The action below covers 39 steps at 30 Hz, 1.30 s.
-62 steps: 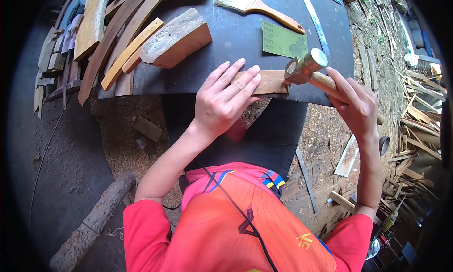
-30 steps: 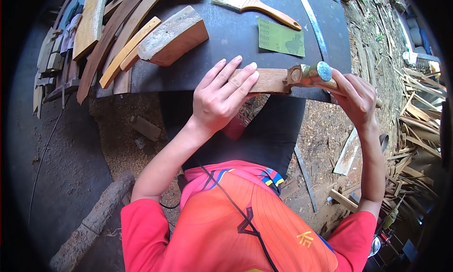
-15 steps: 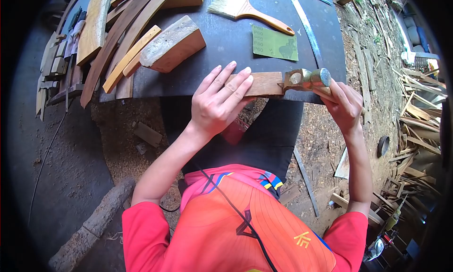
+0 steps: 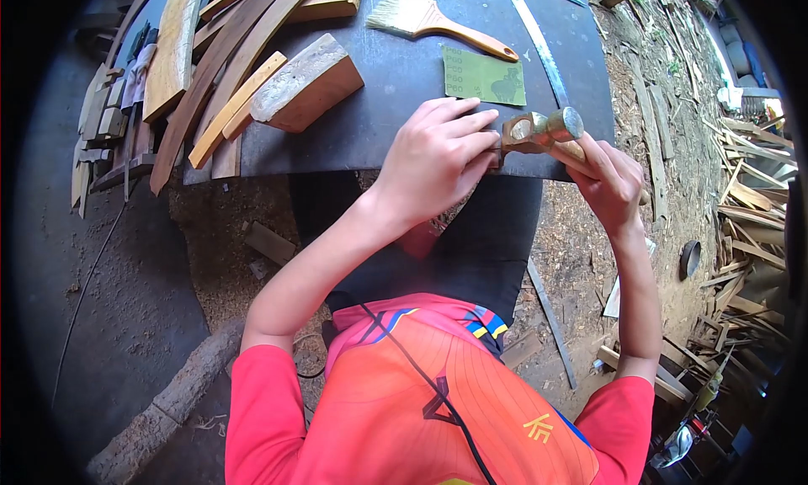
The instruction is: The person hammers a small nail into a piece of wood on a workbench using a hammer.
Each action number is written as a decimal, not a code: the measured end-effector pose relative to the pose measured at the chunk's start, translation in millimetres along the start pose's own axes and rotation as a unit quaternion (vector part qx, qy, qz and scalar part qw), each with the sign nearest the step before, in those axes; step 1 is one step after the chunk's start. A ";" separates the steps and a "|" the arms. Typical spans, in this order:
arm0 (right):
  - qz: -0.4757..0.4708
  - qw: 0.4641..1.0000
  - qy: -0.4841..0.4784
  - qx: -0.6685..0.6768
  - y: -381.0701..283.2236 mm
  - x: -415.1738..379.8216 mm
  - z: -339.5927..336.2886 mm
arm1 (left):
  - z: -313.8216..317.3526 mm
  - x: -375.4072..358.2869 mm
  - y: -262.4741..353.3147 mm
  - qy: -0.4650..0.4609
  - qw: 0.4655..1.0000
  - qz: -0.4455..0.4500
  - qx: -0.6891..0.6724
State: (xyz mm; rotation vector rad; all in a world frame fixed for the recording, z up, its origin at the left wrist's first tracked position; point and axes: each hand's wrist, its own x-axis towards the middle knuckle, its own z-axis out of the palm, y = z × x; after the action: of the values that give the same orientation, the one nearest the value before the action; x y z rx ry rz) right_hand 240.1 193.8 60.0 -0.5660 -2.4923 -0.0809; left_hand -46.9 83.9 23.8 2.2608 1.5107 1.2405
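My right hand (image 4: 610, 182) is wrapped around the wooden handle of a hammer (image 4: 539, 131), whose metal head lies over the table's front edge. Close against the left side of that head is my left hand (image 4: 438, 161), back upward, its fingers bent and pressed together over a small flat piece of wood (image 4: 496, 161). Only a bit of this wood shows near the fingertips; the hand covers the rest. Whether the fingers also pinch something small at the hammer head is hidden.
On the dark table (image 4: 396, 81) lie a paintbrush (image 4: 442, 23), green sandpaper (image 4: 484, 77), a metal ruler (image 4: 539, 47) and a thick wood block (image 4: 307, 82). Wooden strips (image 4: 223, 72) are heaped at the left. Scrap wood (image 4: 753, 232) covers the ground at right.
My left hand has slid right along the wood, now covering most of it and reaching the hammer head. The hammer has shifted slightly left and up, still in my right hand.
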 end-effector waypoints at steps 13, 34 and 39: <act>0.076 0.997 -0.009 0.006 -8.2 -2.6 -7.1 | 18.7 -1.5 2.0 0.028 0.999 -0.024 -0.030; 0.503 0.670 0.171 0.519 -129.8 -52.3 8.7 | -7.7 6.8 4.5 0.070 0.962 -0.180 -0.194; 0.505 0.677 0.159 0.511 -122.9 -59.3 2.2 | -2.4 7.0 -7.7 0.033 0.987 -0.079 -0.136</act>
State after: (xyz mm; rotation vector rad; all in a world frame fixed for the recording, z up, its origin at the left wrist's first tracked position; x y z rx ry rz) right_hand 232.4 60.1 33.6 -1.1350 -1.2127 1.3944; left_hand -52.9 92.7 25.1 1.9083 1.4101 1.3923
